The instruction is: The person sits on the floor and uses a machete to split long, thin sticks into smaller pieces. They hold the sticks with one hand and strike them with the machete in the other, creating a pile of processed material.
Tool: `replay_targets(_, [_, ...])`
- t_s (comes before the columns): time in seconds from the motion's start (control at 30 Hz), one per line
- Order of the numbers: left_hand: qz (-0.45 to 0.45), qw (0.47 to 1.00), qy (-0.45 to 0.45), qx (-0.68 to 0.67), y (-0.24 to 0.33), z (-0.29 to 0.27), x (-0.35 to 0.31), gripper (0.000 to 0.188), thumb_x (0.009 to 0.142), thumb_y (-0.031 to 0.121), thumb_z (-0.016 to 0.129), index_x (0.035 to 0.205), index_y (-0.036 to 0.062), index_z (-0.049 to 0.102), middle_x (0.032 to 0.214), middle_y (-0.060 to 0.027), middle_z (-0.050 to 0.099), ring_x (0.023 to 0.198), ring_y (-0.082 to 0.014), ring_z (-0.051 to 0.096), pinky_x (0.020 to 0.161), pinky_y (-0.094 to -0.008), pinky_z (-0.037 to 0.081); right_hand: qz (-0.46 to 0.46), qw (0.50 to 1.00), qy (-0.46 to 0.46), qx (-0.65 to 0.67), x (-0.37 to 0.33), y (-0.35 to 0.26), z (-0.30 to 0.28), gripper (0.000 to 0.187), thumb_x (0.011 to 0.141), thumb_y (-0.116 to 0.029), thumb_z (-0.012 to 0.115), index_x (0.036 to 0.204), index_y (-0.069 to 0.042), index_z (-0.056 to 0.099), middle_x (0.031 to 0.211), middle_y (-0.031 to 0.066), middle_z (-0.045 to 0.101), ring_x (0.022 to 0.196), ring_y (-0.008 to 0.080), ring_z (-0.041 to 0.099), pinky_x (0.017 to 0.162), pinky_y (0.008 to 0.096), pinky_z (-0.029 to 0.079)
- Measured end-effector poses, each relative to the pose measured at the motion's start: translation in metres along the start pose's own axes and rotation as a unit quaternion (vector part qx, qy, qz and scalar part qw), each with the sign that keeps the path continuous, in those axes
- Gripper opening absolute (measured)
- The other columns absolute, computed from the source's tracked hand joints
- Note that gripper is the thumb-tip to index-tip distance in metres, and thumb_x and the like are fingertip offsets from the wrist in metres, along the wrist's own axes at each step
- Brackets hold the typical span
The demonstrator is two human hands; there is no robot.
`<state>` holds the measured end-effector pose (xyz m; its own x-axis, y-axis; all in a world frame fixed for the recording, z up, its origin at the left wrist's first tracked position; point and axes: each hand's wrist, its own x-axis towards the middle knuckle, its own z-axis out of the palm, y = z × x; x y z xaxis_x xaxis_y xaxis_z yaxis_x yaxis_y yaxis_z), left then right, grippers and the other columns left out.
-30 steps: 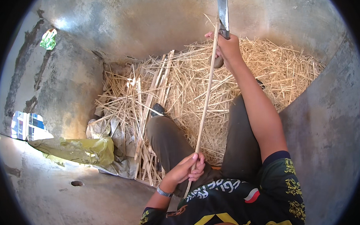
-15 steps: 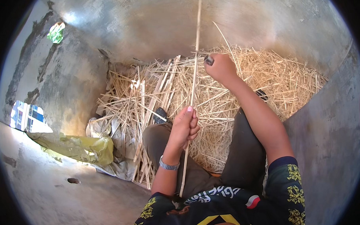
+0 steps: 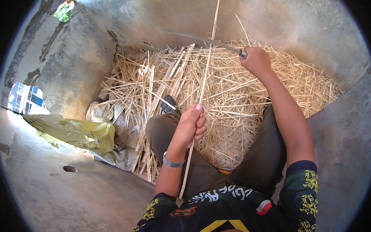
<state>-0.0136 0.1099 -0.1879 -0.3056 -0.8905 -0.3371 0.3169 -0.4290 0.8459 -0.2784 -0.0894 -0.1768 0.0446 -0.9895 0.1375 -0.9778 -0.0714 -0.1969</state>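
Note:
My left hand (image 3: 192, 123) is closed round a long, thin bamboo strip (image 3: 204, 80). The strip slants from my lap up past the top of the picture. In my fist, my right hand (image 3: 255, 61) grips the handle of a long-bladed knife (image 3: 226, 46). Its blade reaches leftward and meets the line of the strip well above my left hand, where a small curl of fibre sticks out. Whether the edge touches the strip I cannot tell.
Between my legs and beyond lies a thick heap of pale shavings (image 3: 282, 78). Longer split pieces (image 3: 178, 71) lean at its left. A yellowish plastic sheet (image 3: 88, 133) lies by the left wall opening. Concrete walls (image 3: 272, 15) surround me, and a round hole (image 3: 70, 169) shows at lower left.
My right hand has moved right and slightly up, and the knife's blade now shows crossing the strip. My left hand keeps its grip, while the strip's upper end leans further right.

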Motion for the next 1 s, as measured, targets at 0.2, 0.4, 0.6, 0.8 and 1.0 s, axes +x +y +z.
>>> replay_targets(0.2, [-0.015,0.997,-0.007,-0.072,-0.015,-0.015,-0.003,0.027,0.109,0.036,0.042,0.090,0.0166,0.044,0.060,0.0067,0.030,0.042,-0.0021,0.021,0.035,-0.0193,0.015,-0.101,0.992,-0.058,-0.039,-0.035,-0.020,0.016,0.026,0.099,-0.036,0.052,0.103,-0.016,0.068,0.068,-0.0002,0.057,0.055,0.0106,0.055,0.046,0.0297,0.049])
replay_targets(0.4, [-0.047,0.996,-0.015,-0.075,-0.016,-0.016,-0.012,0.027,0.109,0.035,0.041,0.090,0.0168,0.044,0.061,0.0070,0.030,0.042,-0.0019,0.020,0.034,-0.0194,0.015,-0.116,0.989,-0.079,-0.056,-0.021,-0.019,0.035,0.023,0.097,-0.031,0.054,0.100,-0.014,0.068,0.069,0.0007,0.060,0.057,0.0132,0.059,0.048,0.0359,0.050])
replay_targets(0.6, [-0.076,0.995,-0.034,-0.061,-0.021,-0.011,-0.014,0.027,0.109,0.035,0.042,0.090,0.0168,0.044,0.059,0.0078,0.028,0.041,-0.0019,0.020,0.034,-0.0193,0.014,0.014,0.997,-0.061,0.036,-0.020,-0.017,0.023,0.020,0.094,-0.027,0.058,0.103,-0.013,0.070,0.072,0.0027,0.061,0.068,0.0167,0.065,0.059,0.0373,0.054])
replay_targets(0.8, [-0.088,0.989,-0.058,-0.103,-0.018,-0.010,-0.020,0.027,0.109,0.034,0.041,0.090,0.0162,0.043,0.059,0.0079,0.026,0.040,-0.0015,0.017,0.033,-0.0192,0.013,-0.191,0.978,-0.030,-0.083,-0.033,-0.015,0.027,0.020,0.092,-0.027,0.060,0.098,-0.014,0.073,0.062,0.0039,0.060,0.057,0.0185,0.063,0.058,0.0362,0.056])
replay_targets(1.0, [-0.162,0.965,-0.122,-0.166,-0.028,-0.021,-0.011,0.027,0.109,0.033,0.040,0.089,0.0157,0.044,0.059,0.0080,0.025,0.040,-0.0017,0.016,0.032,-0.0195,0.011,0.018,0.998,0.034,-0.050,-0.026,0.051,0.017,0.018,0.088,-0.028,0.063,0.090,-0.013,0.073,0.069,0.0074,0.068,0.066,0.0239,0.070,0.059,0.0429,0.056])
